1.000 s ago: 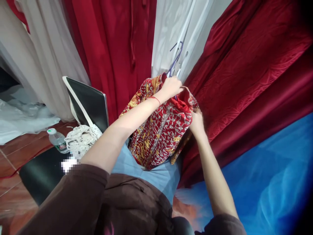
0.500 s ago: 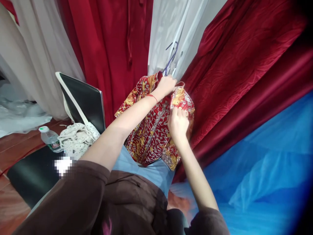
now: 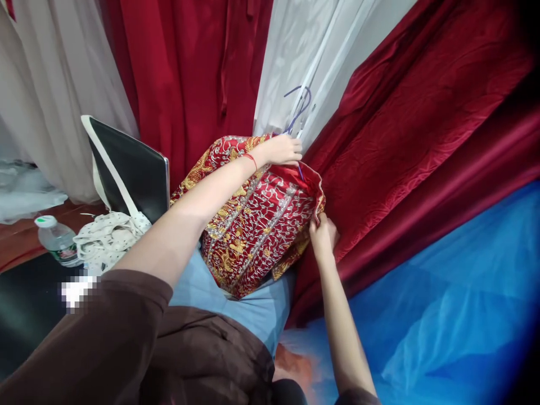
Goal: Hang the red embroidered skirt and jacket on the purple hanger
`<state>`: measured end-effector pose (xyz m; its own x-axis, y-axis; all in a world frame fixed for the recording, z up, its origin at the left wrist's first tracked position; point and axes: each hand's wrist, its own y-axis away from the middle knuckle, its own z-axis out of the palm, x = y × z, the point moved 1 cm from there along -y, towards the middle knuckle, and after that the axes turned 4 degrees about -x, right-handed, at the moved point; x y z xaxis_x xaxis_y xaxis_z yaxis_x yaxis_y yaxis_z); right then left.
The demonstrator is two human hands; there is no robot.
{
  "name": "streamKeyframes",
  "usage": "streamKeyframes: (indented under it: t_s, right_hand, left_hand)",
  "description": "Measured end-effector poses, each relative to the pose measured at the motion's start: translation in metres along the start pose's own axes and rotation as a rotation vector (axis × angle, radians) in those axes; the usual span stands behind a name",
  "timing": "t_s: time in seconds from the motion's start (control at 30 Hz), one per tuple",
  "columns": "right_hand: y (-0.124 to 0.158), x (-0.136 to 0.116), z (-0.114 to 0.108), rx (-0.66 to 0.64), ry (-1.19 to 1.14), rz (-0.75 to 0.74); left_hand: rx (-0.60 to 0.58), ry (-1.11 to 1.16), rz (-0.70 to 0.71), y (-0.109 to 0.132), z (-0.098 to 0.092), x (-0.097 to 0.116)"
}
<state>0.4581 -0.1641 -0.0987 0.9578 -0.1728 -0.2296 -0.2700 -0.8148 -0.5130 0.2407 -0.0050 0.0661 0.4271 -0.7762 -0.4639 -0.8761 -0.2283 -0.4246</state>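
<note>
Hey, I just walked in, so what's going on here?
Someone is handling an embroidered red garment with both hands, its lower part against the light blue clothing on their lap. The left hand is closed at the purple hanger, just below its hook; the right hand grips the edge of the garment's opening. Part of the hanger shows inside that opening. Off to the left, a bottle and a spotted white bag rest on a black chair.

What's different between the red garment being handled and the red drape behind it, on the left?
The garment is covered in gold and silver patterns; the drape looks unpatterned. The right hand grips the garment's edge; the drape hangs in long folds. Both are red fabric.
</note>
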Motion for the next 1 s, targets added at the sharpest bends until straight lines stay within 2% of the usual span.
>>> streamKeyframes:
  t_s: [0.1, 0.23, 0.37, 0.47, 0.53, 0.6, 0.67, 0.73, 0.87, 0.93, 1.0]
  right_hand:
    - [0.007, -0.008, -0.006, -0.045, -0.001, 0.068]
    - [0.002, -0.024, -0.026, -0.095, -0.264, 0.132]
    - [-0.005, -0.064, -0.048, 0.086, -0.598, 0.029]
    - [0.0, -0.11, -0.045, 0.155, -0.698, -0.095]
    - [0.005, -0.137, -0.029, 0.046, -0.559, -0.134]
    - [0.01, -0.152, -0.008, -0.166, -0.348, -0.138]
    - [0.015, -0.153, 0.008, -0.329, -0.214, -0.115]
    - [0.018, -0.144, 0.011, -0.364, -0.176, -0.071]
    - [0.019, -0.134, -0.021, -0.208, -0.215, -0.032]
    - [0.017, -0.142, -0.038, -0.102, -0.362, -0.072]
    - [0.015, -0.154, -0.044, -0.095, -0.48, -0.11]
  left_hand:
    - [0.034, 0.077, -0.088, -0.001, -0.001, -0.009]
    - [-0.015, 0.173, -0.258, -0.008, -0.001, -0.006]
    - [-0.068, 0.16, -0.323, -0.014, -0.009, 0.003]
    - [-0.13, 0.063, -0.312, -0.013, -0.017, 0.01]
    - [-0.125, 0.034, -0.32, -0.011, -0.021, 0.014]
    - [-0.084, 0.053, -0.347, -0.008, -0.021, 0.017]
    - [-0.045, 0.095, -0.378, -0.007, -0.018, 0.019]
    - [-0.032, 0.139, -0.398, -0.007, -0.014, 0.019]
    - [-0.031, 0.19, -0.429, -0.012, -0.007, 0.017]
    - [-0.04, 0.203, -0.451, -0.015, -0.005, 0.014]
    - [-0.051, 0.218, -0.469, -0.017, -0.003, 0.011]
